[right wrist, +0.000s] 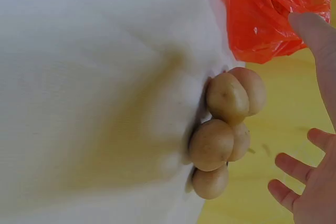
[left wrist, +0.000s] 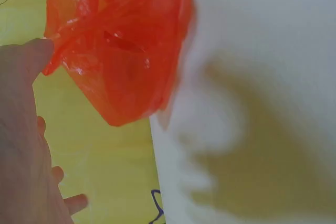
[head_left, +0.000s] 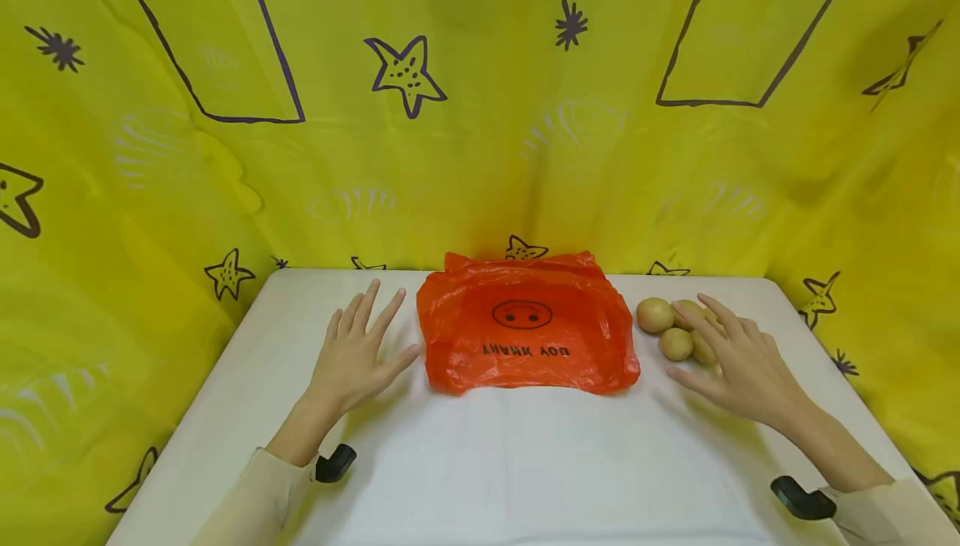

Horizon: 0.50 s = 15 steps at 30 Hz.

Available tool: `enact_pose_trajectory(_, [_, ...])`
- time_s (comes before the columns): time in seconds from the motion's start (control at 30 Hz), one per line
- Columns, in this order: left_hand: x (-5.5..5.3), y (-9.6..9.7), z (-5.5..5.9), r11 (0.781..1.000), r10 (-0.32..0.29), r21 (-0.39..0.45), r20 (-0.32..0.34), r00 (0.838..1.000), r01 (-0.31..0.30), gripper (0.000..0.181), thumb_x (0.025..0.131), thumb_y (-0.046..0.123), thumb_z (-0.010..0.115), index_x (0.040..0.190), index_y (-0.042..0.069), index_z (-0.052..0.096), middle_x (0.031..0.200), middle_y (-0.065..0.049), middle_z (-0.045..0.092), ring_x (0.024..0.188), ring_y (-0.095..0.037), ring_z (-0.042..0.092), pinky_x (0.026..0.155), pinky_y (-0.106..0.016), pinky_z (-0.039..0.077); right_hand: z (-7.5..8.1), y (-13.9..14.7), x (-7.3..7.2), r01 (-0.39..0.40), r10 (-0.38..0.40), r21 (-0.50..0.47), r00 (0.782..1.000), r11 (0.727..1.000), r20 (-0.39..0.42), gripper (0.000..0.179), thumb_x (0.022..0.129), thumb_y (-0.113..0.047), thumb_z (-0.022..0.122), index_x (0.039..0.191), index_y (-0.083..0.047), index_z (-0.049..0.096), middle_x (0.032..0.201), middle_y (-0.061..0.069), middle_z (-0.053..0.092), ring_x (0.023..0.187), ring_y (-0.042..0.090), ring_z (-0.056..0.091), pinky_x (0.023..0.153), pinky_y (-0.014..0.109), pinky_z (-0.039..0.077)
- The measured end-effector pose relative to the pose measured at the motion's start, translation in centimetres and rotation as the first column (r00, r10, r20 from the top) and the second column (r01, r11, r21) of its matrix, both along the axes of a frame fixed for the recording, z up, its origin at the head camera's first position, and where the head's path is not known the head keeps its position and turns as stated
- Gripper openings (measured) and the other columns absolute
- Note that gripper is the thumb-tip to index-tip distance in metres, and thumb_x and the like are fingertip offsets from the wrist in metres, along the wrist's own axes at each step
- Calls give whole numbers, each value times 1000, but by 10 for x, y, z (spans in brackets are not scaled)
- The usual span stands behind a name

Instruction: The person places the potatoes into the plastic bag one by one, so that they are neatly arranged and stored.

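Red-orange bag (head_left: 525, 331), black print (head_left: 525, 351); tan potatoes (head_left: 677, 344) at its three o'clock; white worktop (head_left: 495, 463); cream sleeves (head_left: 251, 500); at twelve o'clock, yellow curtain (head_left: 480, 171) with dark stars (head_left: 407, 76) and pale shells (head_left: 573, 122).

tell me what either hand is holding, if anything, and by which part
Nothing is held: the left hand is spread beside the red bag, the right hand near the potatoes.

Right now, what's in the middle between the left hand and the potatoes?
The red bag lies between the left hand and the potatoes, on the white table. The head view shows it.
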State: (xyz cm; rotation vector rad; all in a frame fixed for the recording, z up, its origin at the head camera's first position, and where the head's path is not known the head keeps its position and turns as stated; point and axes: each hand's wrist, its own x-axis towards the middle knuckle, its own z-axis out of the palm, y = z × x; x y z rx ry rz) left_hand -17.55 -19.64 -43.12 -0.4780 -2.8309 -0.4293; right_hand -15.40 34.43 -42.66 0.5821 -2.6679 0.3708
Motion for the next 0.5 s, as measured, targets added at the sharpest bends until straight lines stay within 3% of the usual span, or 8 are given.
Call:
enact_pose_trajectory(0.2, [-1,15,4,994,-50,97,-19,999,52,81,94,60,61,163,36,28,169,-13,19,122,-41,54,98,-64,43,3,-3,-15,-51,51,-24,999,998,-20,93,71,-33,91,153,-20,48,149,26,44,101,54,54,68,67,44])
enact_pose_trajectory(0.3, [2,20,5,990,-65,122,-29,997,68,78,94,59,62,162,36,31,168,-13,22,110,-35,58,89,-61,48,4,-4,-21,-66,65,-43,998,997,-10,93,72,-31,91,153,-20,48,146,26,46,103,53,55,72,67,44])
enact_pose_trajectory(0.5, [5,25,3,985,-86,147,-16,996,88,74,95,57,63,160,38,34,167,-12,22,106,-29,57,77,-52,52,4,-5,-31,-75,78,-70,996,995,43,89,74,-26,91,152,-18,48,144,26,47,110,54,53,78,70,43])
